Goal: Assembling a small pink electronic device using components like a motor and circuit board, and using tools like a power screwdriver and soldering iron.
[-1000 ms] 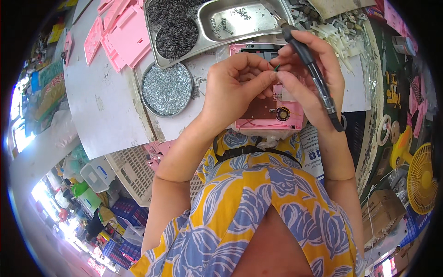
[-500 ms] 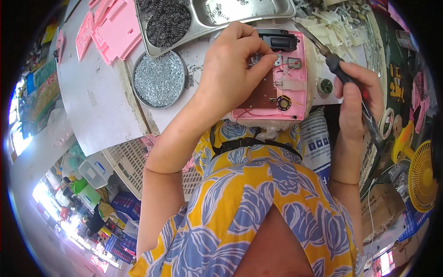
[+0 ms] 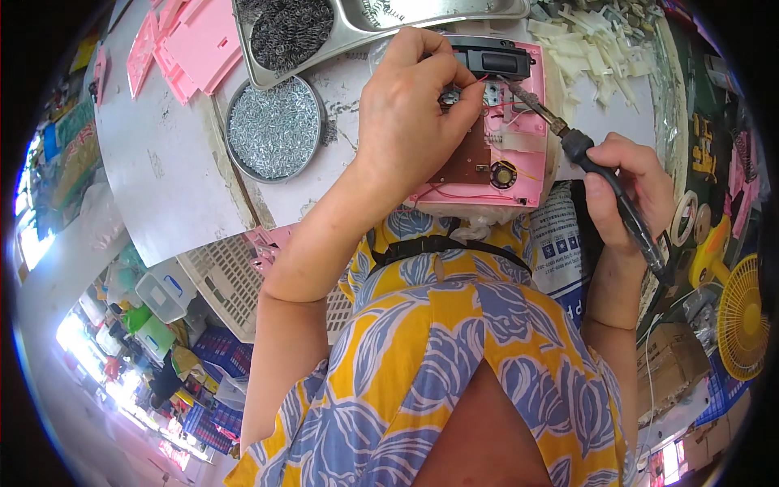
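Observation:
My right hand [image 3: 629, 191] is closed around the dark handle of a soldering iron [image 3: 604, 166]. Its metal tip reaches in among parts and wires near the top of a pink plastic casing [image 3: 531, 191]. Opposite it, my left hand [image 3: 415, 109] pinches a thin red wire [image 3: 485, 79] close to the iron's tip. Inside the casing sit a brown circuit board [image 3: 464, 166], a round speaker-like part [image 3: 503, 174] and a black rectangular part [image 3: 499, 62] along the far edge. My left hand hides part of the board and the casing's left side.
A round dish of small metal pins [image 3: 274, 130] stands left of the casing. Behind it lies a metal tray [image 3: 353, 36] holding dark springs [image 3: 290, 34]. Pink plastic panels [image 3: 195, 45] are at far left, pale plastic pieces [image 3: 596, 49] at far right. A yellow fan [image 3: 742, 316] stands right.
The soldering iron has moved left and down, its tip going from beyond the casing to the wires inside it. My left hand keeps its pinch almost in place.

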`<state>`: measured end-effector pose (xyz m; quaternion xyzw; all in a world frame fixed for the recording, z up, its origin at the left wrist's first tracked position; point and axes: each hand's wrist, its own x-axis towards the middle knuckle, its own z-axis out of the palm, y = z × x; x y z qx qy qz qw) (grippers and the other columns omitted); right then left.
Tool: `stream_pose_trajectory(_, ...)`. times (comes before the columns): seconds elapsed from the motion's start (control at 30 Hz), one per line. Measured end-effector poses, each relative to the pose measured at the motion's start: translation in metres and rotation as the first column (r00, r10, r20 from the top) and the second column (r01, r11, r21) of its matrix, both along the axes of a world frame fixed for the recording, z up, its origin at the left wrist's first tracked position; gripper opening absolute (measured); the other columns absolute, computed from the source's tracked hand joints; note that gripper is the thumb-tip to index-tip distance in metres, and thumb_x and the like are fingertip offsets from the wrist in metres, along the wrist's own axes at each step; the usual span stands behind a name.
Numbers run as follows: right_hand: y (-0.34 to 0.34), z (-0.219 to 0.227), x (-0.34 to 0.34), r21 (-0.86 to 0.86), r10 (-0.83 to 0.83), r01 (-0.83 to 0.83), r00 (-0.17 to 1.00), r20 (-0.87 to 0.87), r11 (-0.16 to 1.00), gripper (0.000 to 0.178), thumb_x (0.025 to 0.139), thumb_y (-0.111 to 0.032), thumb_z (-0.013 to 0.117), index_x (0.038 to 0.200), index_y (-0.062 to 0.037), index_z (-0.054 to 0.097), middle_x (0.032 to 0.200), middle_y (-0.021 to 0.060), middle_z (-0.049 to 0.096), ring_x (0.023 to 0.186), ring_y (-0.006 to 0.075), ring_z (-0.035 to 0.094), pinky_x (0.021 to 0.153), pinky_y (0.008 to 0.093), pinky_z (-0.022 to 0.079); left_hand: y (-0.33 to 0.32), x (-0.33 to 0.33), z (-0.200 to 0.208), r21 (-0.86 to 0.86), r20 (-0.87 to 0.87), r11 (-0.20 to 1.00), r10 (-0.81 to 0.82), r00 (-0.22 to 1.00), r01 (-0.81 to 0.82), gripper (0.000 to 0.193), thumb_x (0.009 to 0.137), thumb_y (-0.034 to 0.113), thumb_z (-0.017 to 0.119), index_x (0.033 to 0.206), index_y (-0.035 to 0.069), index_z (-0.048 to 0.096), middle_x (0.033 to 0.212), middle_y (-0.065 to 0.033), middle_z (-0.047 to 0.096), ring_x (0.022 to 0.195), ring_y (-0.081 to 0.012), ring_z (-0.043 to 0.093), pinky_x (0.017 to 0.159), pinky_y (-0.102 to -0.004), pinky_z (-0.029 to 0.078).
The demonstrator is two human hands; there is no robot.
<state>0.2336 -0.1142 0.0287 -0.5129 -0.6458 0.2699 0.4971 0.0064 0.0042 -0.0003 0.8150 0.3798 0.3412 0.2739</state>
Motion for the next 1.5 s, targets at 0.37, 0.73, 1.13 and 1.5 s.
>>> stream_pose_trajectory(0.37,0.008,-0.001,-0.002,0.026,0.026,-0.027,0.998,0.055,0.999,0.023,0.081,-0.008,0.075,0.101,0.0015,0.067,0.08,0.0061,0.068,0.062,0.0098,0.056,0.055,0.0222,0.042,-0.001,0.001,-0.003,-0.042,0.024,0.998,0.042,0.999,-0.041,0.01,0.076,0.011,0.077,0.079,0.004,0.07,0.097,-0.0102,0.061,0.077,-0.0295,0.064,0.066,-0.0394,0.053)
stream_pose_trajectory(0.73,0.013,0.002,-0.003,0.039,0.051,-0.055,0.994,0.099,0.998,0.023,0.08,-0.007,0.076,0.1,0.0014,0.067,0.073,0.0062,0.064,0.057,0.0121,0.053,0.051,0.025,0.039,-0.001,0.001,-0.003,-0.037,0.029,0.999,0.036,0.999,-0.035,0.01,0.076,0.011,0.077,0.078,0.004,0.069,0.097,-0.0103,0.062,0.079,-0.0299,0.065,0.066,-0.0392,0.053)
stream_pose_trajectory(1.13,0.015,0.008,0.007,0.058,0.116,-0.127,0.98,0.165,0.99,0.024,0.077,-0.006,0.076,0.098,0.0019,0.066,0.07,0.0067,0.058,0.056,0.0154,0.049,0.051,0.0276,0.034,-0.002,0.004,-0.003,0.008,0.024,0.999,0.052,0.998,-0.052,0.01,0.076,0.007,0.079,0.08,0.002,0.071,0.094,-0.0065,0.06,0.07,-0.0177,0.06,0.06,-0.0296,0.05)
stream_pose_trajectory(1.5,0.01,0.008,0.012,-0.02,0.13,-0.129,0.978,0.161,0.992,0.024,0.079,-0.005,0.074,0.1,0.0036,0.065,0.08,0.0102,0.061,0.065,0.0168,0.049,0.058,0.0281,0.035,-0.003,0.002,-0.005,0.026,0.006,0.999,0.048,0.999,-0.048,0.011,0.078,0.006,0.08,0.083,0.001,0.072,0.097,-0.0055,0.061,0.064,-0.0107,0.058,0.056,-0.0243,0.048)
